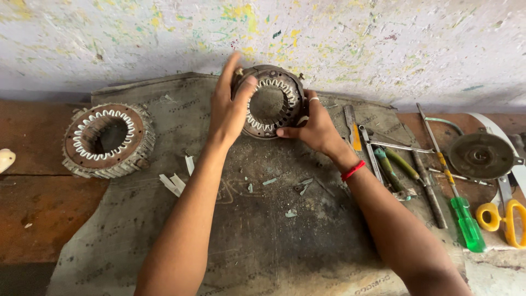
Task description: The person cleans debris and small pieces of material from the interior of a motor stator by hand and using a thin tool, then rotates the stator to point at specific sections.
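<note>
The left hand [229, 107] is lying with fingers spread over the left rim of a round motor stator [271, 102], the thumb pressing on its toothed face, while the right hand [311, 127] is gripping the right and lower edge of the same stator, its fingers curling around the rim and a ring showing on one of them. Between them the two hands are holding the stator tilted up on its edge, its open centre facing the camera, at the far side of a worn grey mat [257, 230], close to a paint-flecked wall [263, 33]. A red band [353, 170] is sitting on the right wrist. Small white paper slips [174, 182] and bits of debris are lying scattered on the mat below the hands. To the left, well apart from the hands, a second stator [107, 140] with white slot liners is resting flat, half on the mat's edge and half on the reddish wooden bench [38, 214]. To the right of the right forearm, tools are lying side by side: pliers with green grips [390, 171], a screwdriver with a green handle [464, 219], yellow-handled scissors [507, 216], and beyond them a round dark metal cover [482, 155].
</note>
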